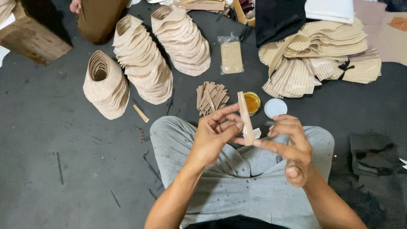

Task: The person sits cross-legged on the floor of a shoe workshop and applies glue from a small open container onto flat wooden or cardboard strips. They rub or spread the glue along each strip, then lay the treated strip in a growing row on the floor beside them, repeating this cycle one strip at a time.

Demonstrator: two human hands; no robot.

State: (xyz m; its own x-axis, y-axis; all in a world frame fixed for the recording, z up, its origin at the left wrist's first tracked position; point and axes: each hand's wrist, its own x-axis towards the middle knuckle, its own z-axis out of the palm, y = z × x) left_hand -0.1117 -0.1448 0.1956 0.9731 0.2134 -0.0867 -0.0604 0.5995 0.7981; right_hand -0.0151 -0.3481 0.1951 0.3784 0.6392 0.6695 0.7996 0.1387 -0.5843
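You sat on a dark grey floor marked with scuffs and loose scraps, legs crossed in light grey trousers.

Counted items on the floor ahead of you:
- Three leaning stacks of tan visor-shaped pieces.
- One spread heap of ribbed beige pieces, at upper right.
- One small pile of short tan strips.
- One clear packet of tan material.
- One open pot of amber glue, with one white lid lying just beside it.
- One stray strip near the leftmost stack.
- One wooden block at upper left.

Another person's leg in brown cloth showed at the top edge.

You held one narrow tan strip above your lap, just in front of the glue pot. Its long axis ran nearly upright in the head view, the top end tilted slightly left, pointing away from you towards the pot.

Your left hand pinched the strip at mid-length between thumb and fingertips. Your right hand closed its fingertips on the lower end.
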